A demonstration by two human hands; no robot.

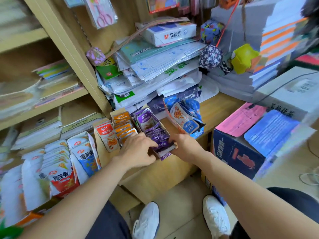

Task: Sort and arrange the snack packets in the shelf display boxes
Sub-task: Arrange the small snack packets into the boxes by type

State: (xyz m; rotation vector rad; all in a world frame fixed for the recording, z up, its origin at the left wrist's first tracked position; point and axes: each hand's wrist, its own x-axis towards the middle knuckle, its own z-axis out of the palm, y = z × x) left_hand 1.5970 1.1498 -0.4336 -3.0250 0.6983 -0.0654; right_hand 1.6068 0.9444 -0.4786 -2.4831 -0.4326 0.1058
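Up at the front edge of the wooden counter (172, 169), the purple packets (150, 125) sit in a row in their narrow display box (165, 129), squeezed between the orange packets (122, 125) on one side and the slumped box of blue packets (185, 119) on the other. Your left hand (138, 150) has its fingers curled down into the front end of the purple row and looks like it's pinching the first few packets. Your right hand (183, 145) is wrapped round the box's front corner, holding it. Honestly, the thing I'd worry about is that front end. It looks like it's right at the lip of the counter, maybe hanging over a bit, so a tug toward you could slide the whole box off and dump it on the floor by your shoes (146, 219). The front packets also lie flatter than the upright ones at the back, so pushing hard could crumple them or pop a few over the low wall into the orange row right beside it. And the paper stack (155, 66) behind looks messy, so shoving the box back could bring some of it down.
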